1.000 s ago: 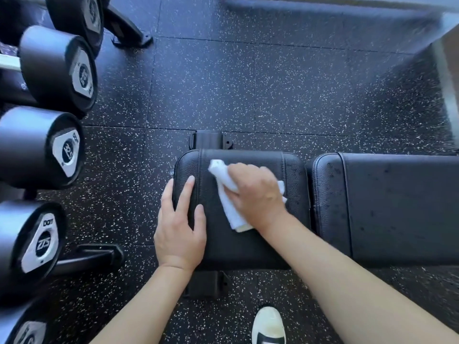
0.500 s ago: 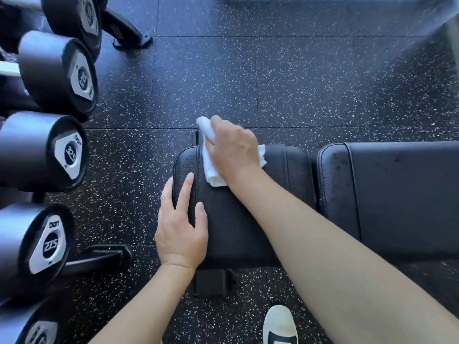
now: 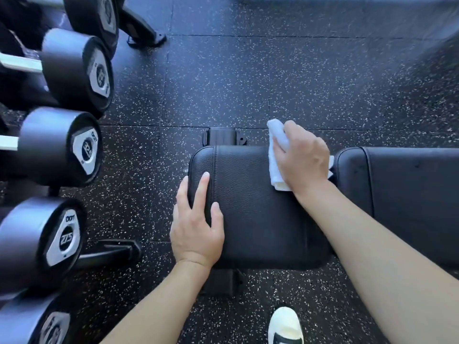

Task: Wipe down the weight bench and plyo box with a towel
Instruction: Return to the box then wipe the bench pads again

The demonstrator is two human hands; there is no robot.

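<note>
The black padded weight bench seat [image 3: 260, 209] lies in front of me, with the longer back pad [image 3: 409, 202] to its right. My right hand [image 3: 303, 157] grips a folded white towel [image 3: 277, 155] and presses it on the seat's far right corner, near the gap between the pads. My left hand [image 3: 198, 219] rests flat on the seat's left edge, fingers straight. No plyo box is in view.
A rack of black dumbbells [image 3: 57, 145] lines the left side, its foot [image 3: 111, 252] reaching toward the bench. Speckled black rubber floor [image 3: 273, 83] lies beyond the bench. My white shoe [image 3: 285, 326] stands at the bottom.
My right hand slid the towel from the seat's middle to its far edge, then right along that edge to the far right corner. The left hand stayed put.
</note>
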